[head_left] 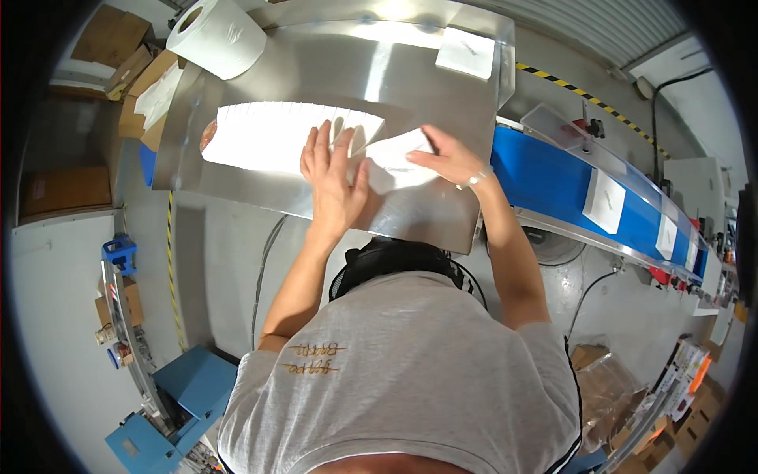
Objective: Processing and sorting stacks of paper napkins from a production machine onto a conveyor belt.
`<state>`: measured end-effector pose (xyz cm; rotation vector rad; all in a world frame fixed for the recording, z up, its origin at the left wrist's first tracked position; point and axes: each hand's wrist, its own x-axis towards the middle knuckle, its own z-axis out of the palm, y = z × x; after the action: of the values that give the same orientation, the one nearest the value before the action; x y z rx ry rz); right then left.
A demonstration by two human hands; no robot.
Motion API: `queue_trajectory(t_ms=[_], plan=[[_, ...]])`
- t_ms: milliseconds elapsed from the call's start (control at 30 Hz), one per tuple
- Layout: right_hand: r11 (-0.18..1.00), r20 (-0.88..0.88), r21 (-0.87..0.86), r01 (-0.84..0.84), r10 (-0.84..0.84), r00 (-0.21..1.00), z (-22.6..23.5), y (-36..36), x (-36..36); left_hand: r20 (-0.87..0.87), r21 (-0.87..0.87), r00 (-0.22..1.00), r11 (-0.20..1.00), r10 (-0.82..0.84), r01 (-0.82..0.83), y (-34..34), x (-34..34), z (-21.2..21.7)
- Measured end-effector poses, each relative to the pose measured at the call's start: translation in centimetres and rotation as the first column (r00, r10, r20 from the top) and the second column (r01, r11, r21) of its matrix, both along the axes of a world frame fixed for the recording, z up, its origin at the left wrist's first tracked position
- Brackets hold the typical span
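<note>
Long row of overlapping flat white packets (260, 138) is lying across the shiny metal table (316, 71), and the left hand (332, 186) has its fingers spread loosely over the right part of it. The right hand (459, 160) has 1 loose flat white packet (399, 160) pinched at its right edge, thumb and fingers narrow, just right of the row. There's also 1 white square packet (466, 53) alone at the table's far right, plus at least 3 spaced-out white packets (604, 201) on the blue conveyor belt (545, 162) off to the right. I'd call it partway through tbh: the row looks long and neat, but the pinched packet isn't squared up with it. Can't tell how many are left overall.
</note>
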<state>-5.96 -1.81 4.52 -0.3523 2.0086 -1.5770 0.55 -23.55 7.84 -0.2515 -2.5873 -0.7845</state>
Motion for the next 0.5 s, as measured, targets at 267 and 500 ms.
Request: queue_trajectory(t_ms=[267,500], plan=[[0.484,-0.266,0.246,0.84,-0.8,0.538,-6.4,14.7,4.5,-0.057,0.012,0.998,1.0,0.014,-0.013,-0.9,-0.2,-0.9],[0.519,-0.853,0.346,0.782,-0.174,0.493,-2.6,12.0,3.4,-0.056,-0.028,0.998,1.0,-0.007,0.006,-0.7,-0.1,-0.4]])
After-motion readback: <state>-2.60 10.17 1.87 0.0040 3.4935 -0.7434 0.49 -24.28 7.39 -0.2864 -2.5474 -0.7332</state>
